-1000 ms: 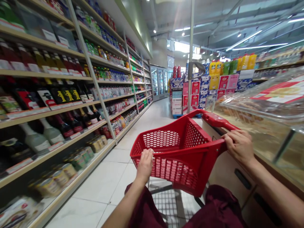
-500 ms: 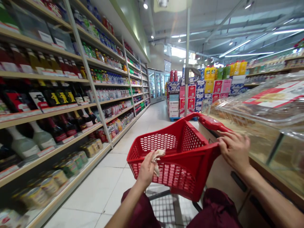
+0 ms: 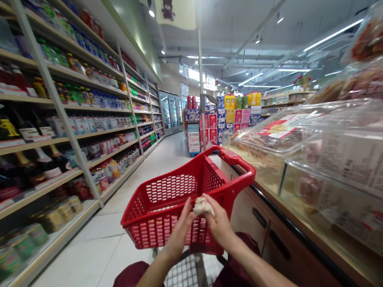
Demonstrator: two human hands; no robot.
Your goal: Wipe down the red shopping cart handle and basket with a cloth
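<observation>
A crumpled off-white cloth (image 3: 202, 206) is bunched between my two hands, in front of the near side of a red shopping cart (image 3: 167, 209). My right hand (image 3: 220, 225) has its fingers curled round the cloth. On the other side, my left hand (image 3: 182, 225) is held with fingers stretched out, at the cloth's left edge; whether it touches the cloth I cannot tell. The cart's red handle (image 3: 239, 161) stands free of both hands. No goods show in the visible part of its basket, and its near inside is partly hidden.
Shelves (image 3: 89, 137) of bottles and cans line the left. To the right stands a wooden counter (image 3: 248, 203) carrying clear plastic packages (image 3: 278, 127). Stacked drink cartons (image 3: 212, 125) and a pole (image 3: 201, 71) stand ahead. Tiled floor (image 3: 110, 227) runs along the aisle.
My right hand has let go of the cart's handle and come over to the cloth. The cloth has passed from my left hand into my right, and the view has shifted rightward.
</observation>
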